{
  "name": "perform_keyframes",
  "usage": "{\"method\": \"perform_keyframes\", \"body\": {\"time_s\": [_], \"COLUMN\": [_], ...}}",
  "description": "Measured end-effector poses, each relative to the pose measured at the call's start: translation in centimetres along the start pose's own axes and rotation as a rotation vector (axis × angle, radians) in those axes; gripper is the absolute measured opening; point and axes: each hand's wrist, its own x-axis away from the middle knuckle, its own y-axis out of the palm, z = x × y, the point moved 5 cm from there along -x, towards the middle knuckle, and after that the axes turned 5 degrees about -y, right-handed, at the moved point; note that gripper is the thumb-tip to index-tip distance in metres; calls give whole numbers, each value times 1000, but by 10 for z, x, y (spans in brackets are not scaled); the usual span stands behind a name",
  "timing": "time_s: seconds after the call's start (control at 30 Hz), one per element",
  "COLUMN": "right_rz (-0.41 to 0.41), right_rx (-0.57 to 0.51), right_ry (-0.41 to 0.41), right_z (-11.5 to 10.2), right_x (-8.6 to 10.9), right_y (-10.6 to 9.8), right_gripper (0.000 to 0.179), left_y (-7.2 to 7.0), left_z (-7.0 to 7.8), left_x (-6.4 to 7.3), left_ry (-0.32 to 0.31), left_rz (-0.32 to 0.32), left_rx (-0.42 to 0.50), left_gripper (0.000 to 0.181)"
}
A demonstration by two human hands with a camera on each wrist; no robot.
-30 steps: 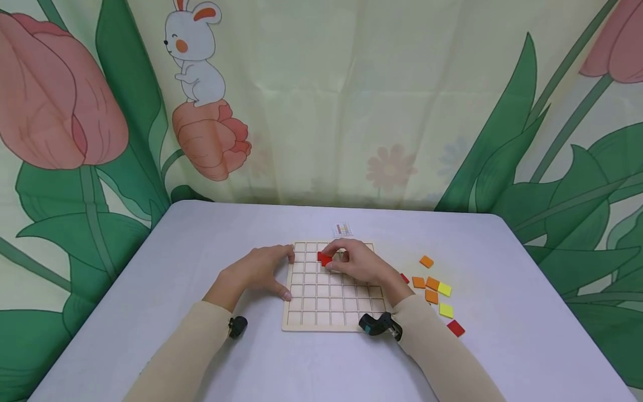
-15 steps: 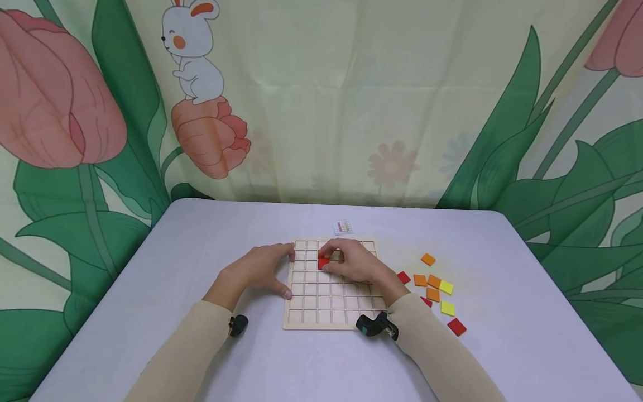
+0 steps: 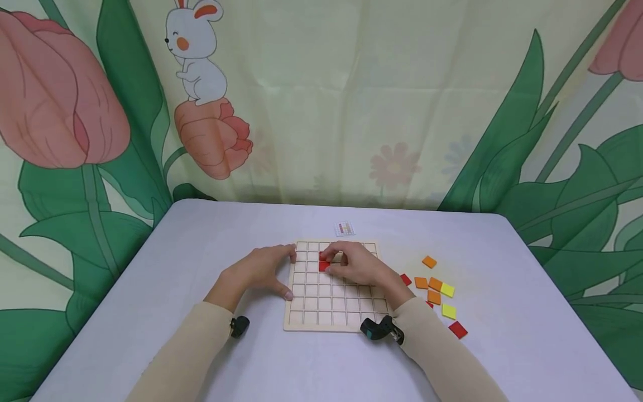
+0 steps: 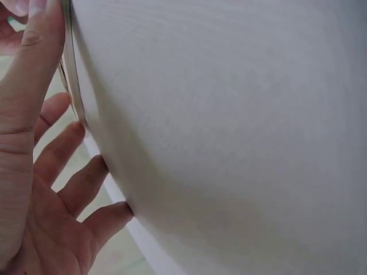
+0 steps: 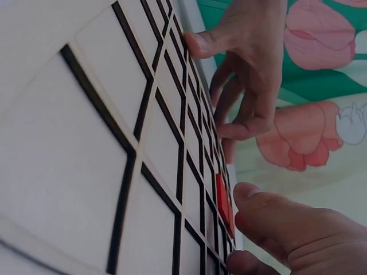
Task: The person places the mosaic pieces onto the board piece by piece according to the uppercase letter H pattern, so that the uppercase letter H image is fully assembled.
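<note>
A pale wooden grid board (image 3: pixel 331 290) lies on the table. Two red square tiles, an upper one and a lower red tile (image 3: pixel 324 267), sit one below the other in its back-left part. My right hand (image 3: pixel 356 262) is over them, bent fingertips at the upper tile and thumb beside the lower one. In the right wrist view, the fingertips stand apart beside the red tile (image 5: pixel 223 203), with nothing pinched between them. Spread along the board's left edge, my left hand (image 3: pixel 266 271) touches it with fingers and thumb; the left wrist view shows these fingers (image 4: pixel 83 183) reaching the table.
Right of the board lie loose orange tiles (image 3: pixel 434 297), yellow tiles (image 3: pixel 449 311) and red tiles (image 3: pixel 458 329), some partly behind the right forearm. A small card (image 3: pixel 344 228) with a coloured grid pattern lies behind the board. A printed curtain (image 3: pixel 311 111) hangs beyond the table.
The lower red tile, earlier askew under the right fingers, now lies straight below the upper one. The right fingertips have shifted slightly off it. My left hand stays at the board's edge.
</note>
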Motion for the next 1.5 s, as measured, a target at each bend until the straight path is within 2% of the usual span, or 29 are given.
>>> {"method": "perform_keyframes", "body": {"time_s": [0.37,0.63,0.83,0.9,1.07,1.3,1.5], "right_rz": [18,68,117,138,151,166,225], "right_rx": [11,13,59,78,84,82,134], "right_ry": [-74,7,8,2,-13,-61,-49], "right_z": [2,15,29,33,44,49,53], "right_x": [29,52,80,89,108,139,159], "right_y": [-32,-54,-71,-77,-85,-92,-102], "right_gripper": [34,31,22,21,24,22,25], "left_y": [1,-4,-3,-3,-1,0,1], "left_z": [0,-3,5,7,8,6,7], "left_x": [-8,-9,-11,-13,-15,-14,-13], "left_ry": [-14,-53,5,7,-25,-27,-39], "left_rz": [-2,18,11,8,6,7,-3], "left_rx": [-12,-7,3,-3,-11,-19,-6], "left_gripper": [81,81,81,81,81,81,81]}}
